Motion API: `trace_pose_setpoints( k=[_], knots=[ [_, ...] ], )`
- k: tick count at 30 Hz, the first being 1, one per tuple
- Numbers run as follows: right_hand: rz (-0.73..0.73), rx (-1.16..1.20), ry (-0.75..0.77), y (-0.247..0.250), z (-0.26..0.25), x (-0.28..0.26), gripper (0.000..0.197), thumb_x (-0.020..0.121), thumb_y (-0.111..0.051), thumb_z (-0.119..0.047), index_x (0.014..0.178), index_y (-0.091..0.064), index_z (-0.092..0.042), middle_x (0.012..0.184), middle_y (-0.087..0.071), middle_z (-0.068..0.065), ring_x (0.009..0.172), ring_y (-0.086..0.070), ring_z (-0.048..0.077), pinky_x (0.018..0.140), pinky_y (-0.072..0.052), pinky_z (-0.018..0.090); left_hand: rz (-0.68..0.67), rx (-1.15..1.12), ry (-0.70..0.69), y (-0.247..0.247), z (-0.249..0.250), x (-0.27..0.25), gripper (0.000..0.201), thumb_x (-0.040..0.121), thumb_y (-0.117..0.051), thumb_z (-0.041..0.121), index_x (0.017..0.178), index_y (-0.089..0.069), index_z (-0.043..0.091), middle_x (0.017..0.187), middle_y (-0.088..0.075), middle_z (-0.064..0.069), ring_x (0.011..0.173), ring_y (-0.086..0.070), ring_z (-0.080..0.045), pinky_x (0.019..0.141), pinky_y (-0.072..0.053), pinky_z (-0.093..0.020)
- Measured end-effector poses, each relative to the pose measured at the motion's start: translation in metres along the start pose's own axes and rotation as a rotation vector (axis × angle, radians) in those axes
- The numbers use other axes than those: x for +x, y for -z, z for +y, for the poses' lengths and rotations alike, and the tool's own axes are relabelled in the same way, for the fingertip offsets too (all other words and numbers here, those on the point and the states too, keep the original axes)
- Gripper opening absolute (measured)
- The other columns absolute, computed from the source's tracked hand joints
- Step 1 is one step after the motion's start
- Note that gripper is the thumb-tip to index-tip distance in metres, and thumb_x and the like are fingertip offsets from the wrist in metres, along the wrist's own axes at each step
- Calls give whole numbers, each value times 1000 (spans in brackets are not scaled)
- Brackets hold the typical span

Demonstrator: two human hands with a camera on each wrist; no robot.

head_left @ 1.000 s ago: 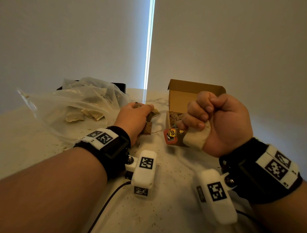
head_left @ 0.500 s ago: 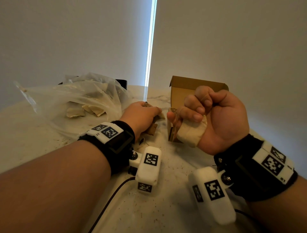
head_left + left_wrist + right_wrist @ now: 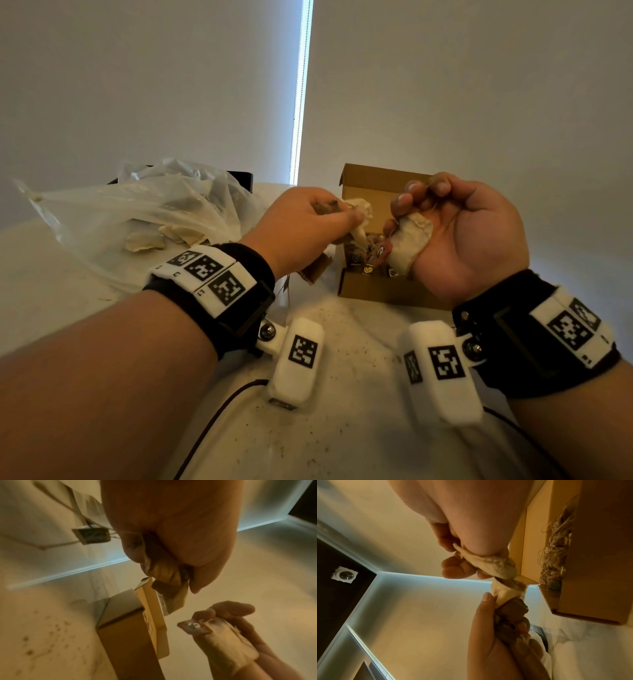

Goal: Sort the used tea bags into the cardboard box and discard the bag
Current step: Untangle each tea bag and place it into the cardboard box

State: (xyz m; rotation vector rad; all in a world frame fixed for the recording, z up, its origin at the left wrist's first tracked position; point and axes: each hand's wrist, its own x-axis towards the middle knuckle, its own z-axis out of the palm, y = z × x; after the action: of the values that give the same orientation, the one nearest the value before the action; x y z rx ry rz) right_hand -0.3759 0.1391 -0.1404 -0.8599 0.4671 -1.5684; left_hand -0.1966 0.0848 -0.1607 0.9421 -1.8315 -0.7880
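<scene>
Fingers of the left hand [image 3: 301,222] curl round a clump of crumpled used tea bags [image 3: 359,219], held above the open top of the cardboard box [image 3: 373,291]; in the left wrist view the bags [image 3: 169,582] jut from between thumb and fingers, just above the box flap [image 3: 150,609]. Fingers of the right hand [image 3: 469,236] are curled, pinching one pale tea bag [image 3: 411,240] against the palm, its red paper tag [image 3: 382,251] hanging over the box opening. The two hands are close together, their bags near but apart in the head view; the right wrist view shows the bags [image 3: 503,574] almost meeting beside the box wall [image 3: 597,547]. Inside the box lie loose tea bags, strings and tags [image 3: 366,253]. The box stands on a pale, speckled table [image 3: 342,428]. To the left, a clear plastic bag [image 3: 137,219] lies on the table with more tea bags [image 3: 147,240] inside it. Each wrist carries a black band with white marker blocks [image 3: 209,270].
</scene>
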Motion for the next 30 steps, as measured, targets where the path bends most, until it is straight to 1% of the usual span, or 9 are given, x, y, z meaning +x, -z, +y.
trace_pose_setpoints(
  k=[1, 3, 4, 6, 10, 17, 24, 28, 30],
  knots=[
    [7, 16, 3, 0, -1, 0, 32, 98, -32, -25, 68, -43, -21, 77, -54, -1, 67, -57, 16, 68, -41, 34, -25, 13, -12, -2, 1, -1, 24, 90, -69, 38, 87, -76, 15, 85, -73, -8, 81, -71, -21, 74, -63, -37],
    [28, 46, 11, 1, -2, 0, 31, 97, -34, -24, 68, -43, -20, 77, -53, -1, 66, -57, 17, 69, -42, 34, -54, -18, -23, -6, 6, -5, 24, 87, -73, 37, 88, -76, 13, 85, -72, -12, 77, -70, -23, 69, -63, -35],
    [38, 58, 13, 1, -2, 0, 31, 97, -34, -23, 68, -43, -20, 76, -53, 0, 66, -56, 17, 69, -42, 34, -69, -29, -28, -8, 7, -7, 23, 84, -76, 35, 88, -76, 12, 84, -71, -12, 74, -70, -20, 66, -62, -31],
    [40, 85, 8, 2, -1, 0, 30, 96, -34, -22, 69, -43, -20, 76, -53, 0, 65, -56, 17, 69, -42, 34, -119, -18, -40, -11, 10, -9, 21, 79, -81, 34, 87, -77, 15, 83, -73, -4, 76, -70, -10, 71, -61, -24],
    [39, 131, -3, 4, 1, 3, 29, 96, -34, -21, 69, -44, -20, 75, -54, -1, 65, -58, 17, 70, -42, 34, -183, 31, -35, -16, 11, -12, 23, 72, -85, 39, 88, -79, 23, 86, -74, 4, 80, -70, -6, 79, -61, -29],
    [92, 156, -15, 6, 1, 4, 27, 95, -37, -22, 70, -46, -20, 75, -55, -2, 65, -59, 16, 70, -44, 33, -171, 96, -64, -20, 11, -13, 16, 81, -78, 39, 90, -80, 25, 88, -72, 7, 83, -66, -5, 84, -58, -33],
    [106, 138, -27, 4, 5, 5, 26, 97, -38, -23, 72, -46, -20, 77, -61, 0, 69, -64, 18, 73, -48, 35, -155, 81, -69, -22, 11, -13, 12, 87, -74, 34, 87, -79, 23, 83, -73, 5, 76, -67, -6, 71, -57, -18],
    [124, 45, -7, 3, 5, 3, 29, 100, -38, -23, 73, -47, -19, 77, -66, 3, 71, -69, 21, 77, -49, 37, -129, 117, -64, -23, 8, -11, 19, 91, -65, 26, 84, -77, 12, 80, -70, -10, 72, -66, -22, 68, -60, -32],
    [141, -38, 29, 3, 3, 4, 30, 102, -38, -23, 74, -48, -19, 79, -68, 4, 76, -71, 23, 76, -51, 36, -70, 84, -41, -21, 6, -10, 18, 91, -64, 23, 85, -76, 11, 80, -69, -12, 69, -65, -22, 63, -59, -32]
  ],
)
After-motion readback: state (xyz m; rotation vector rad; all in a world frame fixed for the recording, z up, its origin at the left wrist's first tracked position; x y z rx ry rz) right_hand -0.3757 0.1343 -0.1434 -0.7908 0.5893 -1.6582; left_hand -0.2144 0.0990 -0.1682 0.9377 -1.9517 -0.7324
